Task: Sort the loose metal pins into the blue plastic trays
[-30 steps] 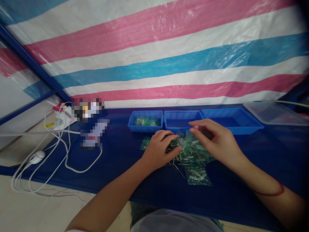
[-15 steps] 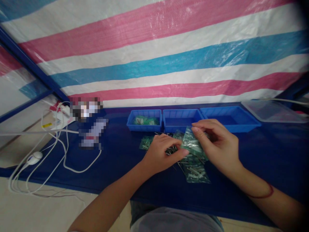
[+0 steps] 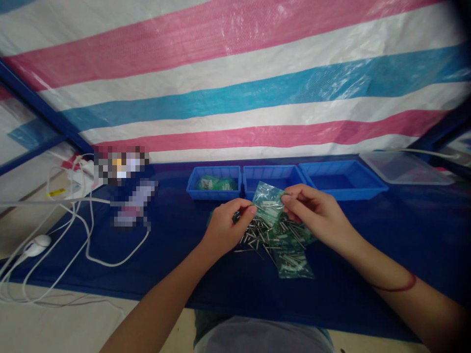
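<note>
Between my two hands hangs a small clear-green plastic bag (image 3: 268, 202) with pale pieces showing inside. My left hand (image 3: 230, 223) pinches its left edge between thumb and fingers. On the other side my right hand (image 3: 312, 206) grips the bag's right edge the same way. Beneath them lies a heap of thin metal pins (image 3: 253, 235), loose on the blue table. Another green plastic bag (image 3: 294, 264), with long pins in it, rests at the near side of the heap. More bags under my right hand are partly hidden.
Behind the heap stand a blue bin (image 3: 214, 196) holding green bags, a middle blue bin (image 3: 272, 170) and a wider right blue bin (image 3: 342, 181). A clear plastic lid (image 3: 405, 169) lies at the far right. White cables (image 3: 88, 245) loop across the table's left side.
My left hand has closed on the bag's left edge. The bag has moved left and up, now stretched between both hands, and more of the pin heap shows.
</note>
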Available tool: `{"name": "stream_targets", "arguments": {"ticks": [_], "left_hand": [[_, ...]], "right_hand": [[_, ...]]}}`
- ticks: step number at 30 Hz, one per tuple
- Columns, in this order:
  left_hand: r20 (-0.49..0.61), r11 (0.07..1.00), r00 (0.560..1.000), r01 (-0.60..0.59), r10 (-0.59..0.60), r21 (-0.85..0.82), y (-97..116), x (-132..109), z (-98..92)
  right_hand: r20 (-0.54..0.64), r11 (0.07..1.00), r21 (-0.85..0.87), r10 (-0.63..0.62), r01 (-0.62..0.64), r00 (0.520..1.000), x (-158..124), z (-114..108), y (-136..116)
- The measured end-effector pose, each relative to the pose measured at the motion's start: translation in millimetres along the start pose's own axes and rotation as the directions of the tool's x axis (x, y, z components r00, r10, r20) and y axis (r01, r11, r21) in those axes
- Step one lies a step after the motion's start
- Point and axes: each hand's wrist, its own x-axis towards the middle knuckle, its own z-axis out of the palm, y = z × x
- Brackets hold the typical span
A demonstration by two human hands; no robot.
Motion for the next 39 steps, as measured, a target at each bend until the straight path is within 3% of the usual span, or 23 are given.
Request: {"name": "stream_targets", "arguments": {"ticks": [4,13,22,29,34,37,39], "left_hand": [[-0.01,0.999,0.999,0.031,-0.031,-0.016,-3.3,1.1,2.5],[-0.029,0.969,0.992,0.114,-0.123,-0.219,-8.9,2.9,5.8],[-0.074,0.944,0.985,0.125,-0.154,-0.304,-15.9,3.8,10.1],[-0.108,0.964,0.98,0.139,-0.166,-0.226,-13.8,4.1,7.1],[-0.113,0.986,0.988,0.087,-0.103,-0.143,-11.4,2.7,8.0],[-0.223,0.996,0.972,0.058,-0.073,-0.074,-15.7,8.9,1.0],[-0.373,0.996,0.923,0.088,-0.093,-0.029,-23.0,16.8,-9.2]], "right_hand": [[0.023,0.998,0.025,0.049,-0.05,0.999,0.1,-0.4,-2.8],[0.081,0.963,0.204,0.162,-0.175,0.983,-1.7,5.5,-0.3],[0.073,0.97,0.219,0.096,-0.11,0.993,-1.8,4.6,-2.6],[0.009,0.975,0.181,0.132,-0.131,0.991,0.2,4.3,-0.5],[-0.036,0.988,0.123,0.099,-0.094,0.994,0.3,3.6,1.8],[-0.031,0.989,0.123,0.089,-0.084,0.996,0.5,2.4,2.0],[-0.034,0.988,0.132,0.086,-0.081,0.996,0.9,0.9,2.5]]}}
